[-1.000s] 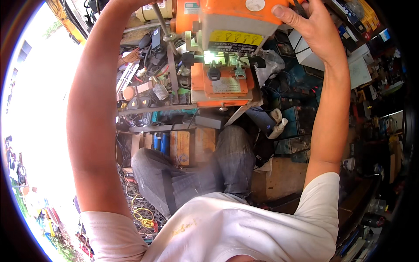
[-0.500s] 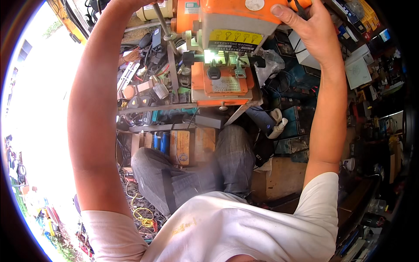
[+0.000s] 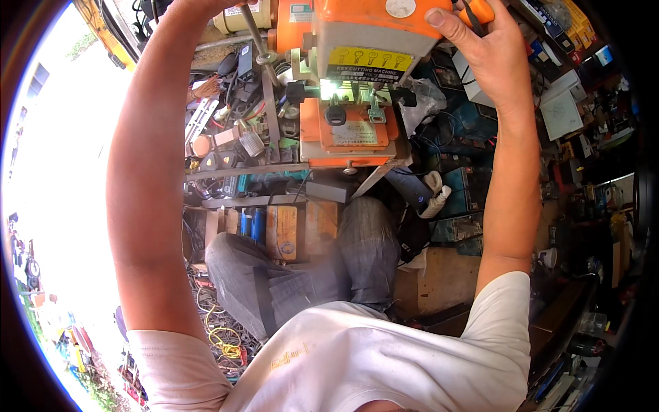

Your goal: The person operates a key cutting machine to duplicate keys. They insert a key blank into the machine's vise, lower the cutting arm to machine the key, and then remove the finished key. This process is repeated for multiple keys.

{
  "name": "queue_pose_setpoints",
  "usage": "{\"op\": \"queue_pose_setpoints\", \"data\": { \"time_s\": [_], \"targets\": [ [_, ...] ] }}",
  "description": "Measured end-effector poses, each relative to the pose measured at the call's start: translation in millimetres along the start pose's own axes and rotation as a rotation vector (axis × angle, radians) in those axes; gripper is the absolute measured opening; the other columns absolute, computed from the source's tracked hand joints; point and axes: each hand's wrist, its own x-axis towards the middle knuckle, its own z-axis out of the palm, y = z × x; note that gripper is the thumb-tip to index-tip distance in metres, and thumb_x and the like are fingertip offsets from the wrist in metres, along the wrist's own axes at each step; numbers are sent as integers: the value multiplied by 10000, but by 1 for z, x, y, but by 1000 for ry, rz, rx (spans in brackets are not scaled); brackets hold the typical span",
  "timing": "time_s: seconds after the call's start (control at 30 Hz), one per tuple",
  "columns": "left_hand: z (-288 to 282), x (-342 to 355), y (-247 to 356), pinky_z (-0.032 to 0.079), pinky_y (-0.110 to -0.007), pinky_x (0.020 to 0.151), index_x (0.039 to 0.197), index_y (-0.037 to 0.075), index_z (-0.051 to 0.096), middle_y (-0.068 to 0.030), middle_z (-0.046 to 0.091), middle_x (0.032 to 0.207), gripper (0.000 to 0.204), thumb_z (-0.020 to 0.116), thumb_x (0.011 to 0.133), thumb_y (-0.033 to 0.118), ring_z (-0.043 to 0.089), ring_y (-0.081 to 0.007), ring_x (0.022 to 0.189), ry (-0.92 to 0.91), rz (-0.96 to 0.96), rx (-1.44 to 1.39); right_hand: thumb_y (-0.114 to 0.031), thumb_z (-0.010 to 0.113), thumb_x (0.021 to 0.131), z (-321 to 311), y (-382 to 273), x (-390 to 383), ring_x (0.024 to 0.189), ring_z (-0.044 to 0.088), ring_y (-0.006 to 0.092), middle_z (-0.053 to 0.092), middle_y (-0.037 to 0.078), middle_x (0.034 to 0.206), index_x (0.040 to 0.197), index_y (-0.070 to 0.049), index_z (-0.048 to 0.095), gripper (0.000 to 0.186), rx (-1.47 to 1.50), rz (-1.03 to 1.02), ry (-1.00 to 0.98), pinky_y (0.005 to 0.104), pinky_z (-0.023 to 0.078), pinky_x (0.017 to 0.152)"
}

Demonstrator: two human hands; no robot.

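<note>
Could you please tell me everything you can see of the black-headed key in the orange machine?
The black-headed key has a broad, rounded head, apparently plastic, with a small pale spot. The head points toward the person, and the shank runs up to the lit clamp of the orange machine, where the blade is mostly hidden. It sits left of the silver key, apart from it. Only the clamp is seen touching it.

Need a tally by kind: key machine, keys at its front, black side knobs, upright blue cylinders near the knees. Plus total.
Key-duplicating machine: 1
Keys: 2 (black-headed key, bare-metal key)
Black side knobs: 2 (left knob, right knob)
Blue cylinders: 2 (left cylinder, right cylinder)
Total: 7
</note>
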Motion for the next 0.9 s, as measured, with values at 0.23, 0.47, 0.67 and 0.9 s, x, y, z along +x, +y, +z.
{"op": "queue_pose_setpoints", "data": {
  "time_s": [0.23,0.47,0.67,0.9],
  "targets": [
    [-2,4,-4,379,-262,466,1323,-18,670,23,566,632,786,845,781,524,443,-73,493,-18,39,-17,-292,877,863,4,-5,-2,661,388,63,424,-54,724,898,-65,524,421,34,0,16,271,364,575],
    [1,0,0,390,-255,464,1314,-2,681,9,604,662,751,846,790,510,447,-69,495,0,42,-30,-276,870,870,2,-3,0,657,389,63,425,-55,720,903,-67,525,405,27,3,-11,266,366,576],
    [0,1,-5,408,-248,470,1300,22,698,0,647,697,696,837,811,498,465,-62,509,-14,46,-55,-280,870,869,2,0,-1,656,390,64,426,-49,719,902,-69,519,411,24,-41,7,265,366,575],
    [1,-3,2,470,-263,507,1267,45,724,-7,652,717,643,814,836,514,514,-70,551,37,84,58,-324,880,855,-1,-1,1,645,400,77,400,-44,735,940,-80,505,456,-79,0,-31,270,376,576]
  ]
}}
